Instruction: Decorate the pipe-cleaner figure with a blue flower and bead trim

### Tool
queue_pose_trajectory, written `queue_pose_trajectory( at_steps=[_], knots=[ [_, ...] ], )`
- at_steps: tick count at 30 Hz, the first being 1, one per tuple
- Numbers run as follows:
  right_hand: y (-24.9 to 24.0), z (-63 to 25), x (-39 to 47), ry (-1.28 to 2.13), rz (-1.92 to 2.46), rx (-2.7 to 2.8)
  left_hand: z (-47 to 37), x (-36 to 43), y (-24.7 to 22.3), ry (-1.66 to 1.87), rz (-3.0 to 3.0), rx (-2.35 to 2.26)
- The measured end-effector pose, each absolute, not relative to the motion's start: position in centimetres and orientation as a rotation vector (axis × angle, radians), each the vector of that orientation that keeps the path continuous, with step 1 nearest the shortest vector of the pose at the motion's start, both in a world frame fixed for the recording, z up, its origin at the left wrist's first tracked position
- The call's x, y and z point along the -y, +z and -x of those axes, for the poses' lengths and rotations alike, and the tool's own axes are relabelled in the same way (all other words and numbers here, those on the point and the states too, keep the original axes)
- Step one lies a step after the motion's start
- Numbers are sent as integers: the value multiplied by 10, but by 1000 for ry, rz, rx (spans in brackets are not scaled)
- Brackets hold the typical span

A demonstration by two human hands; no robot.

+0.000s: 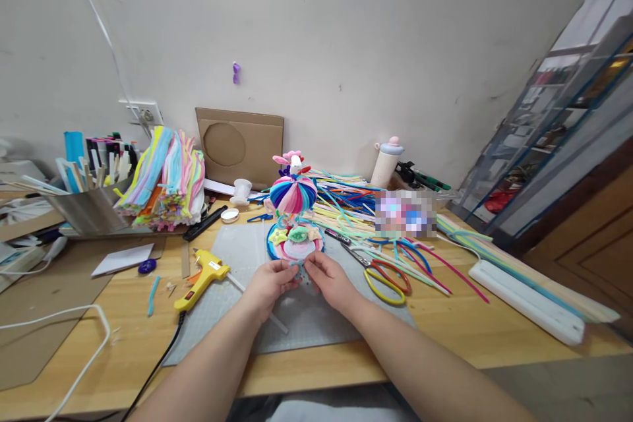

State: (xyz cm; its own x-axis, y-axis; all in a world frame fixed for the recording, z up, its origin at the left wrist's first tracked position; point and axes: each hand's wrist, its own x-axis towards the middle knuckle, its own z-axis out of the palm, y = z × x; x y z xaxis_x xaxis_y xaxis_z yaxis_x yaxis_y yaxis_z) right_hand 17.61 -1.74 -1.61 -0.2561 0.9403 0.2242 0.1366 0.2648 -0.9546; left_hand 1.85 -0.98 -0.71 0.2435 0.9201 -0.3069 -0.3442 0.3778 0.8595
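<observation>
My left hand (275, 282) and my right hand (329, 279) meet at the front of a fuzzy pipe-cleaner craft. Both are closed, fingertips pinching a small light-blue fuzzy piece (299, 266) between them; its exact shape is partly hidden. Just behind my fingers lies the craft's round base (297, 249), blue-rimmed with a pink and white middle, bearing a yellow star (279, 236) and a green shape (298, 233). Above the base rises a striped balloon-like ball (293, 195) in pink, blue and white, topped by small figures (295, 162). A grey cutting mat (237, 323) is underneath.
On the left are a yellow glue gun (202, 280) and a bundle of pipe cleaners (165, 178). Scissors (388, 280) lie right of my hands, near loose pipe cleaners (341, 194). Farther right sit a white power strip (527, 300) and a bottle (387, 163).
</observation>
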Motion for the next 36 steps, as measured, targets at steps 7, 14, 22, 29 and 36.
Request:
queue_pose_trajectory(
  at_steps=[7,14,22,29,36],
  knots=[
    [-21,-175,16,1016,1046,1663,-21,14,-1,974,-768,-884],
    [-20,-176,16,1006,1041,1669,-24,17,5,990,-837,-927],
    [-21,-178,16,959,1062,1735,-25,14,1,1006,-957,-1021],
    [-18,-179,18,881,1077,1778,-28,15,3,1036,-1099,-1070],
    [-17,-180,17,878,1084,1757,-26,13,-2,1039,-1160,-1081]
  ],
)
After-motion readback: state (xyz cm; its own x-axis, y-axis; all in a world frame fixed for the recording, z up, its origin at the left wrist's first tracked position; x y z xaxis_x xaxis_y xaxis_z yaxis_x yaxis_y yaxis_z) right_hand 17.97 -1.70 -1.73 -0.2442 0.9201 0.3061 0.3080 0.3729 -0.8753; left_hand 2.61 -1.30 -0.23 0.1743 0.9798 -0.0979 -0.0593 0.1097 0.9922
